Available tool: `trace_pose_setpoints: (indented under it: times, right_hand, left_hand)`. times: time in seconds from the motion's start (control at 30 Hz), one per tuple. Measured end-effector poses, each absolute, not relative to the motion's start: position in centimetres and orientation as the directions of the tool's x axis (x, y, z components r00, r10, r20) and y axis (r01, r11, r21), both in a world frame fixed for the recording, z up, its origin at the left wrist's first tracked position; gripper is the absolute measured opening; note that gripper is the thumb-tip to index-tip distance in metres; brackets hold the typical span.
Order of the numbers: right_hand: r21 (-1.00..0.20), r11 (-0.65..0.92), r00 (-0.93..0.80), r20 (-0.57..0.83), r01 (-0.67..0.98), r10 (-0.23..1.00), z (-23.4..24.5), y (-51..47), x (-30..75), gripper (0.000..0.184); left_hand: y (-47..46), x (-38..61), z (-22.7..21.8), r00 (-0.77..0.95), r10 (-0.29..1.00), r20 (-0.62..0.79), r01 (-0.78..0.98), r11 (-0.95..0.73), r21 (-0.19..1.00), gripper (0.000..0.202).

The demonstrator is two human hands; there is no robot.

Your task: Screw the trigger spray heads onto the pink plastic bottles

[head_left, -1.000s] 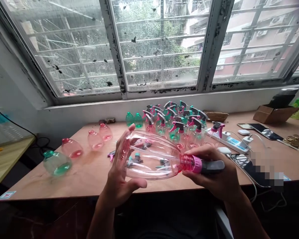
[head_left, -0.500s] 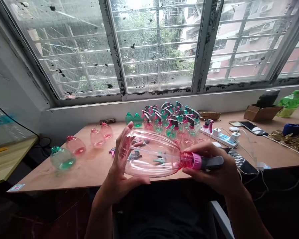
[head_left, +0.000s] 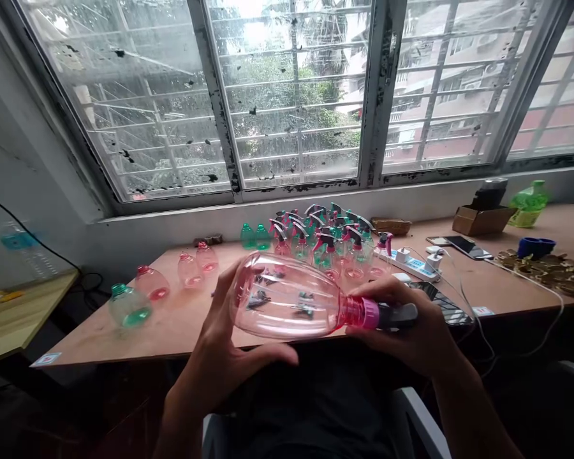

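Observation:
I hold a clear pink spray bottle (head_left: 289, 296) on its side above the near edge of a wooden table (head_left: 182, 328). My left hand (head_left: 220, 347) cups the bottle's base, fingers curled round it. My right hand (head_left: 414, 331) is closed on the grey spray head (head_left: 396, 314), beside the pink collar (head_left: 369, 313) at the neck. Behind the bottle stands a cluster of several finished spray bottles (head_left: 325, 239) in pink and green.
Headless bottles lie at the table's left: a green one (head_left: 129, 307) and pink ones (head_left: 151, 282). A power strip (head_left: 414, 262) with cables, phones (head_left: 463, 245), a cardboard box (head_left: 478, 220) and a blue cup (head_left: 534, 247) occupy the right. A barred window runs behind.
The view has pulled back and swung right, so more of the table's right side shows. Both hands keep their hold; the bottle has tilted slightly, base up.

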State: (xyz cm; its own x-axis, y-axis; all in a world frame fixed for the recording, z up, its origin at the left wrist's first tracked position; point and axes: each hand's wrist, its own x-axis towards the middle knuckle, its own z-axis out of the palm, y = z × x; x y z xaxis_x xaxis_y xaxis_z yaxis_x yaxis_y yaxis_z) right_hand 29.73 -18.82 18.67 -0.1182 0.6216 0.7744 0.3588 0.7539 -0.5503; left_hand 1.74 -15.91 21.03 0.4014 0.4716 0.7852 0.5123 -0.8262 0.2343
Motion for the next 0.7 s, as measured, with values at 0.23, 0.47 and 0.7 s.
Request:
trace_pose_setpoints:
  times: [0.23, 0.47, 0.7]
  right_hand:
    - [-0.555, 0.751, -0.129, 0.767, 0.357, 0.628, 18.1, -16.3, 29.5, 0.035]
    - [-0.611, 0.713, -0.066, 0.741, 0.344, 0.668, 16.9, -13.1, 28.7, 0.032]
    - [-0.639, 0.688, -0.117, 0.698, 0.343, 0.707, 16.1, -11.9, 28.3, 0.03]
  left_hand:
    - [-13.1, 0.5, 20.4, 0.388, 0.462, 0.798, 0.381, -0.868, 0.318, 0.098]
    - [-10.0, 0.1, 18.8, 0.351, 0.439, 0.827, 0.45, -0.854, 0.262, 0.08]
    - [-9.3, 0.0, 18.6, 0.361, 0.462, 0.81, 0.39, -0.864, 0.318, 0.091]
